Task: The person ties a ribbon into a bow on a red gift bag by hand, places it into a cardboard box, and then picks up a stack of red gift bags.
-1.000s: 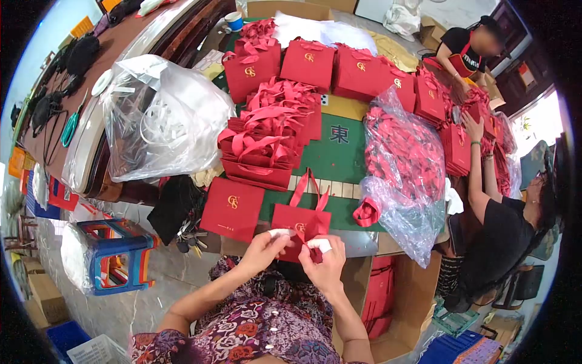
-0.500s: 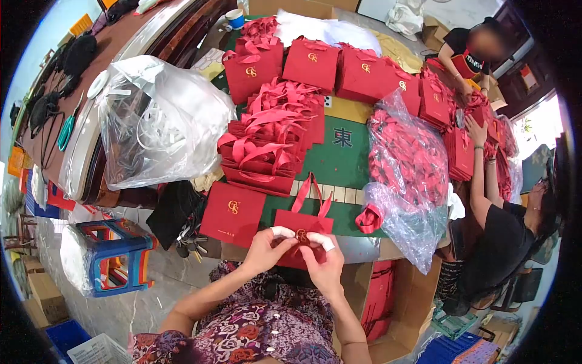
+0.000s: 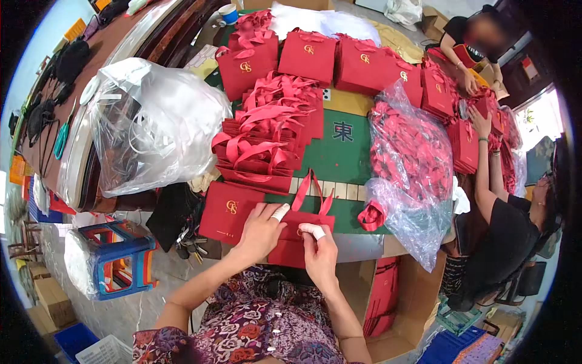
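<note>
beneath your fingers, the handled red bag lies at the bench's near edge; steady it lightly with your left hand, fingers loosely spread; whether your right hand pinches it is unclear.

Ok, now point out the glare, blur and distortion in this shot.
Head view: fisheye bending, plain along the brown table, with black corners; bright opening at right washed out; shiny glare on the left plastic bag; far co-worker's face blurred.
</note>
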A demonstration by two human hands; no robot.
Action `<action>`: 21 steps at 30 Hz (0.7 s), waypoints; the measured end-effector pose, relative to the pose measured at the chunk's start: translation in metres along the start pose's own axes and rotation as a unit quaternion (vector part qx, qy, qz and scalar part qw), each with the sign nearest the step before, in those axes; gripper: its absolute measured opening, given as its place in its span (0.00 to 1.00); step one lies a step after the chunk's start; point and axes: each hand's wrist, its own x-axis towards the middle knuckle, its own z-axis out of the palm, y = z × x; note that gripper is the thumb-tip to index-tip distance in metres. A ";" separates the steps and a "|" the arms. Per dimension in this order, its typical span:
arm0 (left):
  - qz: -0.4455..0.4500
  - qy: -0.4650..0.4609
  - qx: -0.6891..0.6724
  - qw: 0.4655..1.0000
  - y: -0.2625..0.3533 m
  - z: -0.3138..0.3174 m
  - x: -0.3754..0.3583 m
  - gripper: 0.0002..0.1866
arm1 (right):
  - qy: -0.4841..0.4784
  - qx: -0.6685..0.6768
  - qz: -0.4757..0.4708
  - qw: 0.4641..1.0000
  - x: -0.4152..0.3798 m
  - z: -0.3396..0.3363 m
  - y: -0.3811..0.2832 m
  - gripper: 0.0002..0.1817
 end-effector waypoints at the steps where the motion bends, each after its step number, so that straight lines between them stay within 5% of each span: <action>1: 0.001 -0.001 0.000 1.000 -0.001 0.001 0.001 0.22 | -0.003 -0.019 -0.012 1.000 0.000 0.001 0.002 0.08; 13: 0.037 -0.062 -0.038 0.997 0.003 -0.009 0.011 0.13 | 0.007 -0.119 -0.004 0.993 0.001 0.011 0.013 0.08; 21: 0.017 -0.049 -0.104 0.993 0.001 -0.001 0.010 0.07 | -0.001 -0.059 0.068 0.996 0.002 0.008 0.012 0.06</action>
